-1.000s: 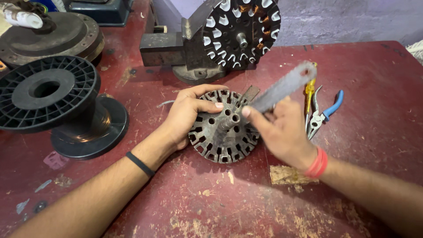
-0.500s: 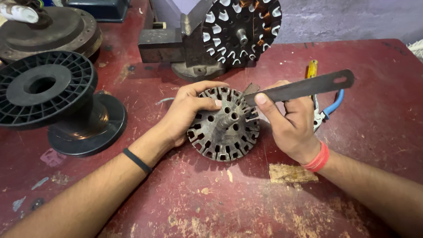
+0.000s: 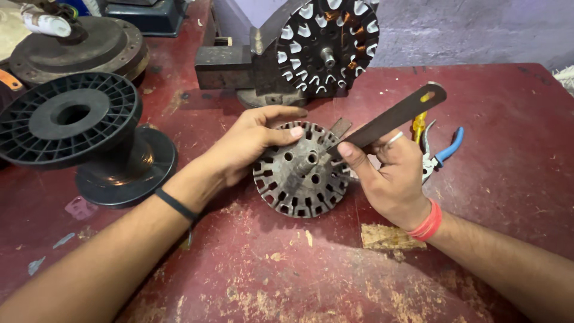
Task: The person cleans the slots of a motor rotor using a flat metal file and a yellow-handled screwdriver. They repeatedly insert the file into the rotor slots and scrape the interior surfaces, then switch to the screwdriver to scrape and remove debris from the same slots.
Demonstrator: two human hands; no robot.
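Right hand [image 3: 391,179] gripping long flat dark metal strip [image 3: 388,119], now tilted down from level, tip nearer centre of round slotted grey steel stator core [image 3: 302,176]. Left hand [image 3: 245,146] spread open, fingertips on core's rim. Beyond fingers, blue-handled pliers [image 3: 439,157].

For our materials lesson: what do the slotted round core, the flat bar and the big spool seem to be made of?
Slotted round core: looks like bare steel, dull grey with rusty specks. Flat bar in the right hand: probably dark, unpolished steel, thin and rigid. Spool: apparently moulded black plastic, matte with thin ribs.
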